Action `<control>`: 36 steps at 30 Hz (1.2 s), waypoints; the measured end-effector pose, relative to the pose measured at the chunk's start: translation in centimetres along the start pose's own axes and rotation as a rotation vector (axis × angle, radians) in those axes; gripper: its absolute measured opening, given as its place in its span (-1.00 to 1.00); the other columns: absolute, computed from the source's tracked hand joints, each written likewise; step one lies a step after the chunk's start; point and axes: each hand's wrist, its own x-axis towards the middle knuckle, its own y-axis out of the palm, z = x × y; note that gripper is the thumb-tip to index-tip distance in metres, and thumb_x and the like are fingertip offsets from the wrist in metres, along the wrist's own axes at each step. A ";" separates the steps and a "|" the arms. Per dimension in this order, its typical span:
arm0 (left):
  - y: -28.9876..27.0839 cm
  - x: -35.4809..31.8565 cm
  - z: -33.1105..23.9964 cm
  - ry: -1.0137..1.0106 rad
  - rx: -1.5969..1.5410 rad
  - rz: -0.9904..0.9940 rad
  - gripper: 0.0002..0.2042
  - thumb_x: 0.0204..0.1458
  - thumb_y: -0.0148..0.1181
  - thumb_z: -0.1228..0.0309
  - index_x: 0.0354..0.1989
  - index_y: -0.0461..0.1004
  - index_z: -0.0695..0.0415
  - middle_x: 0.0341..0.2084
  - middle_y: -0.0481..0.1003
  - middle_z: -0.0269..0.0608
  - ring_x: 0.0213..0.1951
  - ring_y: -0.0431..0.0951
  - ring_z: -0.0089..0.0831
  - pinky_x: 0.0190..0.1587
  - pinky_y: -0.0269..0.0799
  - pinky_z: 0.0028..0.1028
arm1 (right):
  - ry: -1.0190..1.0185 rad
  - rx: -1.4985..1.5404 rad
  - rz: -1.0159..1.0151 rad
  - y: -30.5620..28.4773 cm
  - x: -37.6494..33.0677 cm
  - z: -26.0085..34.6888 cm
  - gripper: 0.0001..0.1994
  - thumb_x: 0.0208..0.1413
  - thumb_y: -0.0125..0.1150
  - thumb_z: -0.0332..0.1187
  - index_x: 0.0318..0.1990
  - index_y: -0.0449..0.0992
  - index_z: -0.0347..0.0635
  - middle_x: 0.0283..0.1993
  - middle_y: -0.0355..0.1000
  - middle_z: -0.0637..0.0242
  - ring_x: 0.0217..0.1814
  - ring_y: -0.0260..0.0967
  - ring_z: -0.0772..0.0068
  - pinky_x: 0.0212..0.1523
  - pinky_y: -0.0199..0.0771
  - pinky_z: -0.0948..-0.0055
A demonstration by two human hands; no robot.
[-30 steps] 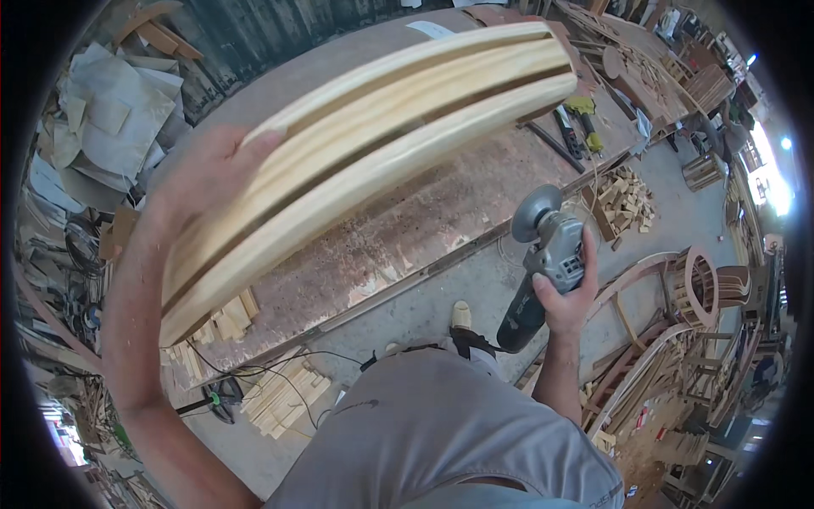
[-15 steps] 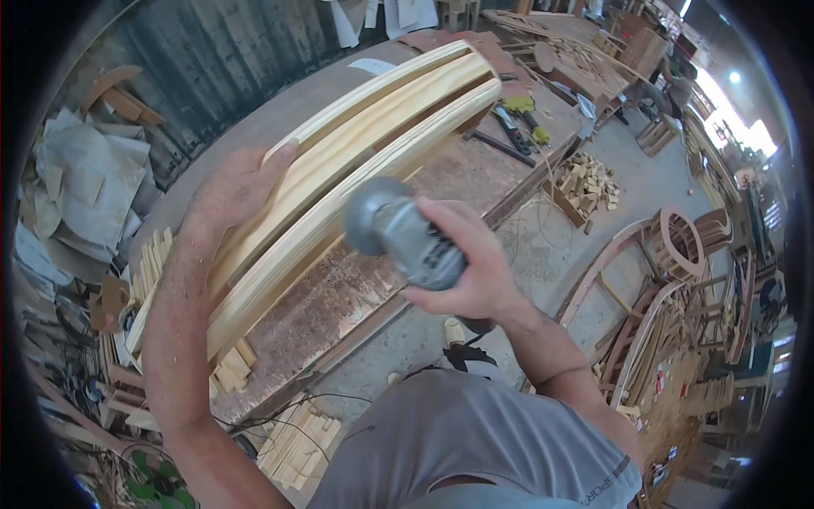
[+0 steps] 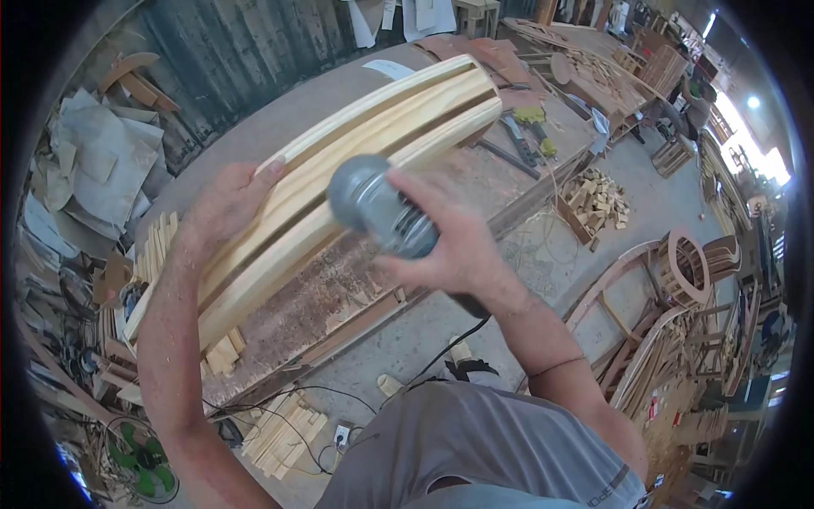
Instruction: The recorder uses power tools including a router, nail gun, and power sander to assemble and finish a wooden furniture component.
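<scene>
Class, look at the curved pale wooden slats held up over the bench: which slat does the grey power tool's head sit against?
The lowest slat, nearest the person; the grey power tool in the right hand meets it.

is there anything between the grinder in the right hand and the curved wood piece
Nothing visible does. The right hand holds the grey angle grinder right over the curved pale wood piece, which the left hand steadies at its far edge, clear of the grinder. Whether the tool touches the wood cannot be told.

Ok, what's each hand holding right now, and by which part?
Right hand grips the grey power sander around its body. Left hand holds the bundle of curved wooden slats by its upper edge, near the lower end.
</scene>
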 end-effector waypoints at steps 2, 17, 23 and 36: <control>-0.3 0.0 -0.7 -0.061 -0.006 0.024 -0.41 0.15 -0.22 -0.05 -0.27 0.45 0.35 -0.53 0.47 0.13 -0.41 0.48 -0.16 -0.21 0.33 -0.31 | 0.097 -0.053 -0.034 -2.1 0.2 -2.3 -0.22 -0.37 0.42 -0.21 0.14 0.29 -0.16 -0.01 0.33 0.05 0.02 0.34 0.10 0.03 0.34 0.30; 1.2 1.4 -1.4 -0.064 0.097 -0.076 -0.43 0.15 -0.18 -0.02 -0.40 0.41 0.39 -0.67 0.32 0.08 -0.52 0.35 -0.35 -0.34 0.30 -0.28 | 0.061 0.123 -0.199 -5.7 0.8 -11.1 -0.23 -0.38 0.44 -0.23 0.12 0.30 -0.24 0.01 0.35 0.11 0.05 0.32 0.26 0.08 0.28 0.38; 1.3 1.6 0.4 -0.122 -0.014 0.009 -0.50 0.15 -0.12 0.06 -0.42 0.39 0.39 -0.73 0.20 -0.17 -0.53 0.22 -0.60 -0.47 0.23 -0.36 | 0.047 0.071 -0.071 -4.3 0.3 -8.7 -0.21 -0.37 0.42 -0.17 0.15 0.27 -0.07 -0.02 0.31 0.05 -0.01 0.35 0.07 -0.01 0.38 0.25; 1.0 2.5 1.9 -0.009 0.004 -0.092 -0.52 0.16 -0.11 0.08 -0.50 0.37 0.36 -0.76 0.16 -0.27 -0.60 0.17 -0.59 -0.54 0.15 -0.38 | 0.335 0.082 -0.421 -12.7 2.8 -19.7 -0.21 -0.34 0.42 -0.15 0.14 0.29 -0.23 0.02 0.37 0.05 0.04 0.34 0.23 0.09 0.28 0.38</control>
